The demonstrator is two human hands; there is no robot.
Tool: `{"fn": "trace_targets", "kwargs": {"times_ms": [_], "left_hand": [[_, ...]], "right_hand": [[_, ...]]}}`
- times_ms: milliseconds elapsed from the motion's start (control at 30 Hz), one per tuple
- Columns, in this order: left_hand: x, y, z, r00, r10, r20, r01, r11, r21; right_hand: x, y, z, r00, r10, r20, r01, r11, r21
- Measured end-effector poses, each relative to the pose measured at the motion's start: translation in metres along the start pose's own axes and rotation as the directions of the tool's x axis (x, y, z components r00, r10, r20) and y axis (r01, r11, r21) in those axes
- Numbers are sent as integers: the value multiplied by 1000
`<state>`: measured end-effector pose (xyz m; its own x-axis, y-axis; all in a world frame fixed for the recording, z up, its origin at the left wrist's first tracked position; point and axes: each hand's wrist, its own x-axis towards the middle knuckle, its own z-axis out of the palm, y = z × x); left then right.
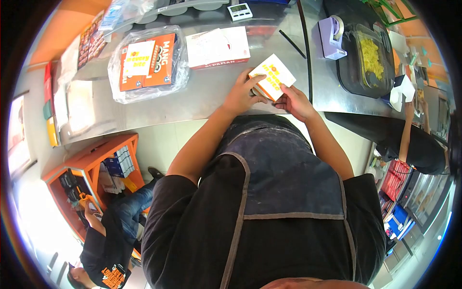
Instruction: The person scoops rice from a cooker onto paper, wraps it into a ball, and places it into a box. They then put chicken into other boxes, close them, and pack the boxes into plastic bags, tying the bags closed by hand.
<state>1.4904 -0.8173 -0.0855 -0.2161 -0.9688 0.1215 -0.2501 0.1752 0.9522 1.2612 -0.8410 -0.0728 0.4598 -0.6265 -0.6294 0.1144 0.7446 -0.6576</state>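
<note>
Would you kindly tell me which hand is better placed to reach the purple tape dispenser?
Probably the right hand: the tape dispenser stands on its side of the counter, while the left hand grips the small box from the far side.

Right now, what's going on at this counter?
A person in an apron holds a small orange-and-white box over a steel counter, left hand gripping one side, right hand pinching the other. A plastic bag of orange packs lies to the left; a purple tape dispenser and a black tray of yellow food sit to the right. Another person stands at the far right.
</note>
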Motion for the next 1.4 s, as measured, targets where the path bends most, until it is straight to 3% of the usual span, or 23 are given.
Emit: {"fn": "trace_targets", "kwargs": {"times_ms": [67, 167, 300, 467, 633, 667, 733, 767, 800, 833, 867, 900, 933, 1033, 1100, 1167, 1233, 1300, 1333, 1367, 1400], "left_hand": [[0, -5, 4, 988, 116, -102, -94, 976, 195], [4, -12, 10, 979, 119, -163, -87, 977, 195], [4, -15, 10, 981, 101, -168, -68, 979, 193], [3, -20, -1, 984, 165, -62, -148, 964, 223], [1, -14, 4, 990, 54, -130, -31, 984, 174], [1, -13, 5, 987, -12, -159, 30, 993, 111], [0, -6, 6, 989, 4, -151, 20, 988, 154], [0, -1, 5, 990, 20, -141, 8, 981, 193], [-3, 5, 6, 989, 18, -144, 11, 980, 199], [-5, 14, 6, 994, 40, -99, -7, 951, 309], [-5, 20, 6, 997, 58, -51, -31, 909, 415], [-5, 21, 7, 997, 59, -56, -30, 905, 425], [-4, 19, 9, 999, 22, -39, -6, 928, 371], [-8, 7, 19, 996, -75, -51, 87, 949, 302], [-4, 2, 23, 990, -119, -76, 136, 949, 286], [7, 31, 22, 971, 189, -150, -30, 710, 703], [23, 48, 23, 992, 124, -26, -69, 702, 709], [36, 57, 27, 988, -23, 153, -94, 699, 709], [39, 54, 31, 990, -29, 141, -77, 722, 688], [43, 56, 33, 987, -15, 162, -101, 723, 684], [45, 58, 36, 993, -50, 111, -39, 729, 683]], "right_hand": [[0, -3, 0, 1000, 18, 11, -18, 1000, -5], [-1, -6, -1, 999, 32, 19, -32, 999, -31], [1, -7, 0, 999, 37, 6, -36, 999, -40], [0, -10, -10, 999, 35, 28, -34, 998, -50], [2, -14, -8, 999, 53, 11, -50, 988, -146], [2, -15, -6, 998, 11, -56, -23, 976, -216], [-1, -18, 2, 993, -34, -113, 0, 959, -284], [-4, -19, 9, 920, -273, -280, 59, 805, -591], [-7, -20, 12, 776, -533, -337, 21, 556, -831], [-10, -20, 10, 778, -534, -331, 28, 556, -831], [-11, -20, 8, 712, -698, -72, 135, 236, -962], [-10, -22, 5, 612, -759, 223, 205, -119, -971], [-5, -21, 0, 639, -682, 357, 389, -114, -914], [-9, -24, -1, 705, -593, 387, 364, -165, -916], [5, -26, -16, 693, -598, 403, 388, -161, -907], [17, -42, -35, 694, -434, 575, 605, -82, -792], [13, -68, -46, 716, -403, 570, 605, -49, -794], [0, -103, -58, 752, -260, 606, 649, 129, -750], [0, -105, -69, 822, -479, 309, 522, 415, -745], [-6, -122, -71, 672, -741, 3, 431, 389, -814], [-11, -138, -74, 383, -883, -270, 321, 402, -857]]}}
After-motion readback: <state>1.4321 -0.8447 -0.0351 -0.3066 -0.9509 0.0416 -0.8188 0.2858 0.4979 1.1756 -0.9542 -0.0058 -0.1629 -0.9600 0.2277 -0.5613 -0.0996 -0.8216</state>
